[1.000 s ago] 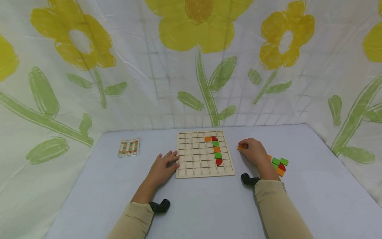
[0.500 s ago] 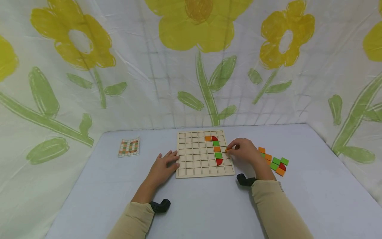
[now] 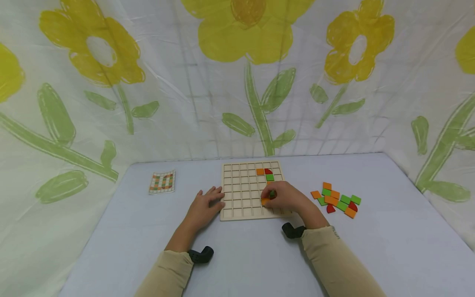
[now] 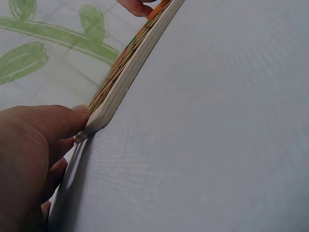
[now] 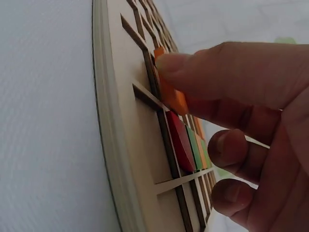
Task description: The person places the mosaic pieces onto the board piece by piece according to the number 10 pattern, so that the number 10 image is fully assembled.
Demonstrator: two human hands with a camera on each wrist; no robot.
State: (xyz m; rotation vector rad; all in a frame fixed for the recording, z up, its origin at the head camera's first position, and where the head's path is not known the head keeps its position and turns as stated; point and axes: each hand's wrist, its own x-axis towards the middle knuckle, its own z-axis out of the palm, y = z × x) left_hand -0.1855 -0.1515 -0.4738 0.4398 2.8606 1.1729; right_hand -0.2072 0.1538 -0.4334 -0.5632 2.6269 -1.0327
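Observation:
A pale wooden grid board [image 3: 236, 190] lies on the table, with orange, green and red tiles in some squares on its right half. My right hand [image 3: 285, 195] pinches an orange square tile [image 5: 170, 94] between thumb and finger, tilted over a square beside a red rounded tile [image 5: 179, 140]. In the head view this hand covers part of the tile column; a green tile [image 3: 270, 177] and another orange tile [image 3: 260, 171] show above it. My left hand [image 3: 202, 211] touches the board's left edge, fingers loosely extended and thumb on the rim [image 4: 96, 121].
Several loose orange, green and red tiles lie to the right of the board, among them an orange tile [image 3: 350, 213] and a red rounded tile [image 3: 330, 209]. A patterned card [image 3: 162, 182] lies at the back left. Behind the table hangs a flower-painted sheet [image 3: 167, 82].
My right hand has carried the orange tile leftward from beside the loose tiles onto the board, uncovering more of those tiles. My left hand has stayed at the board's edge.

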